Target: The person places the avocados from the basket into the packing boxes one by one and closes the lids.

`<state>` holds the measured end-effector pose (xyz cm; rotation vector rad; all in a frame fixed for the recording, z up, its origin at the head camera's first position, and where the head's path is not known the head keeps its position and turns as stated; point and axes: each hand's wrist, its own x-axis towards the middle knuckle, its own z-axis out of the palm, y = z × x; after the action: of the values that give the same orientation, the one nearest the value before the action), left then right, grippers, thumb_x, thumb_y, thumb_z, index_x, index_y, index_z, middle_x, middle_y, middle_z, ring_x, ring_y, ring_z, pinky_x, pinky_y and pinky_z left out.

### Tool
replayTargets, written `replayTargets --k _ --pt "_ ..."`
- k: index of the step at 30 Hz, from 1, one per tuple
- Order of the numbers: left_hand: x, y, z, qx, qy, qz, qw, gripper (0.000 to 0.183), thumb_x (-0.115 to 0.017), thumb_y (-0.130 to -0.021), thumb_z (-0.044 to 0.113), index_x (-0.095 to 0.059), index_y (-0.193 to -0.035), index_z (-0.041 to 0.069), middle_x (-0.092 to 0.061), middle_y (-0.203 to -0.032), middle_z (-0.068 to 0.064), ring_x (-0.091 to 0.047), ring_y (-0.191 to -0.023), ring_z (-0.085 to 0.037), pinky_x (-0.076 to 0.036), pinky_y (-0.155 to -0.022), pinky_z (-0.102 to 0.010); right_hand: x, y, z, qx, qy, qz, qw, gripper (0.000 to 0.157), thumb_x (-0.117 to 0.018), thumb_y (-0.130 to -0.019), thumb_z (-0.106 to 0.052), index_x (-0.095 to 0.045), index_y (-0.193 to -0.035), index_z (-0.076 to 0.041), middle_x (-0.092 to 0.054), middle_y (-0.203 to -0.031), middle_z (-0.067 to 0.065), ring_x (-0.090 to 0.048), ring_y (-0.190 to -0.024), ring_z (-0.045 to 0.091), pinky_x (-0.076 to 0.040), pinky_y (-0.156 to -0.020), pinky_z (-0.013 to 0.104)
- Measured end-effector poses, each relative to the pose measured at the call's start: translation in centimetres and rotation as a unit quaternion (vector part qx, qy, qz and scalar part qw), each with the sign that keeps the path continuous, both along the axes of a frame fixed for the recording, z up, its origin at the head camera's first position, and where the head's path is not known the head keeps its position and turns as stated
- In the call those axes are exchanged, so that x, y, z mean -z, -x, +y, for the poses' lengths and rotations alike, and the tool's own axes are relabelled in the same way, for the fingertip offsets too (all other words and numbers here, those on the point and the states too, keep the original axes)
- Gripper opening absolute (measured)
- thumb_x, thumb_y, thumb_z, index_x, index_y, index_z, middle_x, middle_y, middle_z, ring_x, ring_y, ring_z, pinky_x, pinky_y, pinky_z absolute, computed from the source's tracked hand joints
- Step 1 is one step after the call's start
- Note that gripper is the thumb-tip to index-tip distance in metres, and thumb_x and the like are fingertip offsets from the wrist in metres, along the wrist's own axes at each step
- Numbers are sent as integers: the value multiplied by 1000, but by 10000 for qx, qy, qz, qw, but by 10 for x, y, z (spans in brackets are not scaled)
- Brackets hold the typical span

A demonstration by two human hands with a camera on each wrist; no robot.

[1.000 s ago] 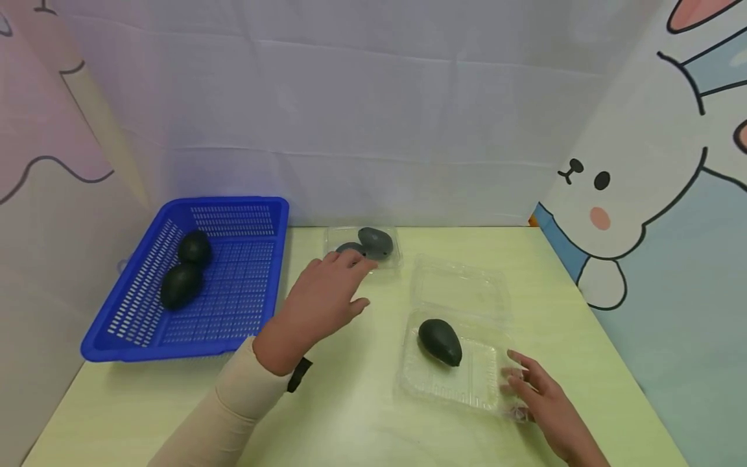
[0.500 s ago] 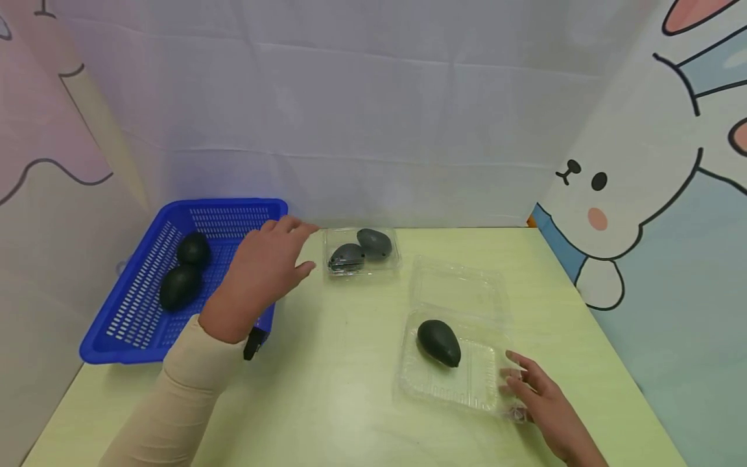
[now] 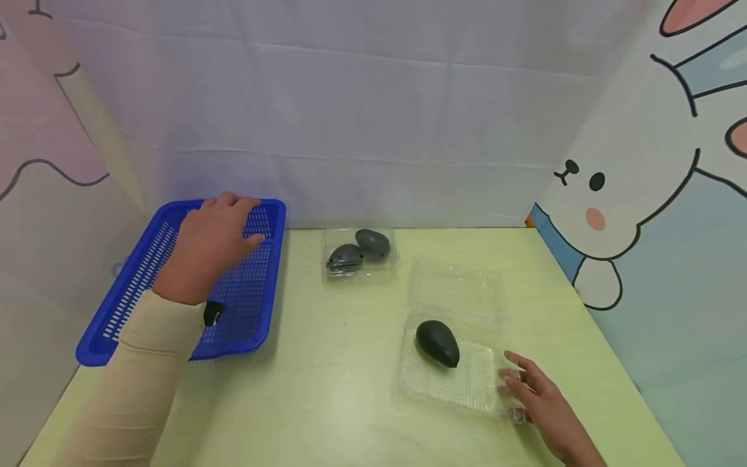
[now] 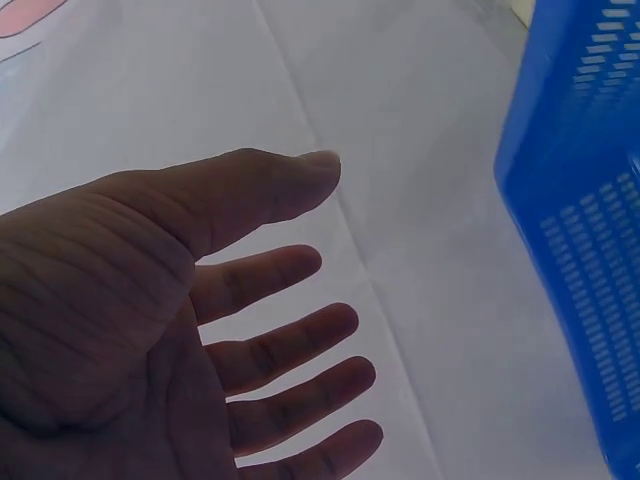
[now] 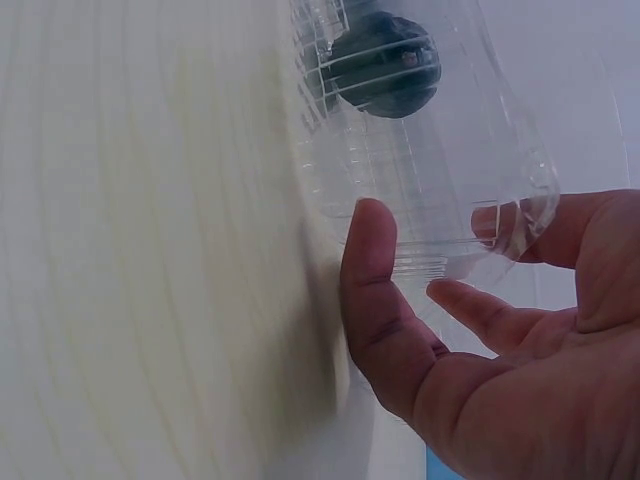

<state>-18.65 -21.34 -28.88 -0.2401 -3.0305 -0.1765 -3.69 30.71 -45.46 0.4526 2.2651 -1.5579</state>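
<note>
Over the blue plastic basket (image 3: 248, 298), my left hand (image 3: 204, 243) hovers with loosely spread fingers and nothing in it. It hides the avocados inside in the head view. The left wrist view shows that palm with its thumb (image 4: 265, 190) apart from the fingers, basket to the right. My right hand (image 3: 545, 399) rests at the right side of an open clear clamshell box (image 3: 478, 376), fingers relaxed around its corner. One dark green avocado (image 3: 438, 344) lies in that box's base. In the right wrist view the thumb (image 5: 370, 250) lies along the clear wall, other fingertips behind it.
A second clear box (image 3: 385, 266), with its lid down over two avocados (image 3: 372, 244), stands at the back against the white cloth (image 3: 362, 130). The open box's lid (image 3: 458, 285) lies folded back. Pale yellow table (image 3: 327, 389) spreads between basket and boxes.
My left hand has moved left from the back clear box to over the basket, uncovering that box and covering the basket's avocados. My right hand stays at the open box.
</note>
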Motion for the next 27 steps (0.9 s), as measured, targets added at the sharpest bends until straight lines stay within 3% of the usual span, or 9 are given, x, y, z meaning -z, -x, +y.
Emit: replayTargets --k 5,13,27 --pt "4 14 -25 -350 -25 13 9994 66 -75 -93 24 -47 -147 -4 -43 -142 -38 -43 -125 -60 -40 -94 -74 -1 -1 -1 -24 -53 -7 10000 55 -54 -109 -24 -34 -159 -13 -50 -147 25 -61 -119 29 -56 -78 36" --pt "25 32 -57 -792 -254 8 9965 66 -74 -93 23 -45 -145 -5 -41 -141 -40 -40 -125 -61 -36 -97 -76 -2 -1 -2 26 42 30 10000 55 -55 -109 -23 -34 -159 -13 -51 -146 25 -61 -119 29 -57 -78 36" --pt "49 51 -90 -1129 -535 -105 9921 68 -73 -94 26 -43 -145 -7 -38 -139 -43 -41 -119 -65 -39 -89 -78 1 -1 0 58 77 91 9999 56 -56 -108 -23 -35 -159 -13 -51 -146 24 -60 -119 28 -56 -77 37"
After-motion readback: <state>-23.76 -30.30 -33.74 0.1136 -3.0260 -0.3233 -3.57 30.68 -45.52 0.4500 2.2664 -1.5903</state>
